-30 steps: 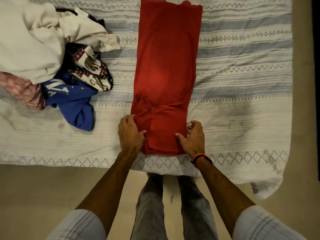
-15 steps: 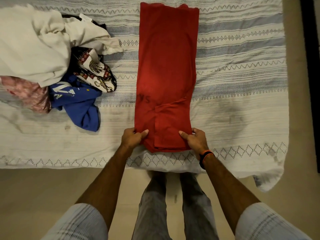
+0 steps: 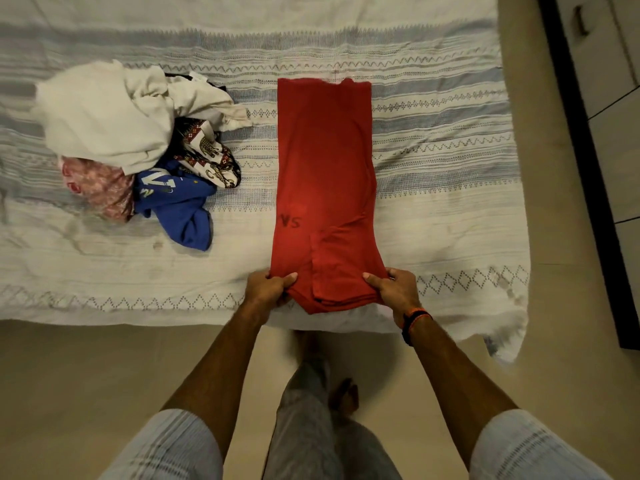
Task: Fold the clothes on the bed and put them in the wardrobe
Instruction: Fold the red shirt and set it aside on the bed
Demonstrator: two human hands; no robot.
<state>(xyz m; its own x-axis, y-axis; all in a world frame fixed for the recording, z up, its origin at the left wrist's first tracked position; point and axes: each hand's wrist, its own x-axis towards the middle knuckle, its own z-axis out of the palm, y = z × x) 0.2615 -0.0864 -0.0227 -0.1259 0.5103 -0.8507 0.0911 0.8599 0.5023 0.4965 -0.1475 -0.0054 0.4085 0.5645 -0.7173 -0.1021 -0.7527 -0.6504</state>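
Red garment [image 3: 325,188] near end now lifted off bed [image 3: 450,209], both hands [image 3: 268,289] [image 3: 394,289] still pinching its corners

bare bedspread [image 3: 443,188] right of red garment [image 3: 325,174], heap of clothes [image 3: 138,147] blocking left

One red garment [image 3: 325,174] is seen laid out long on the bed [image 3: 450,209]. Two hands are counted at its near end, a left hand [image 3: 268,287] and a right hand [image 3: 396,289]. Four more garments are heaped at the left: one cream [image 3: 107,126], one pink [image 3: 100,188], one blue [image 3: 180,209], one elephant-printed [image 3: 211,157]. One wristband [image 3: 415,322] is counted. One dark handle [image 3: 581,20] is spotted on the wardrobe [image 3: 609,64].
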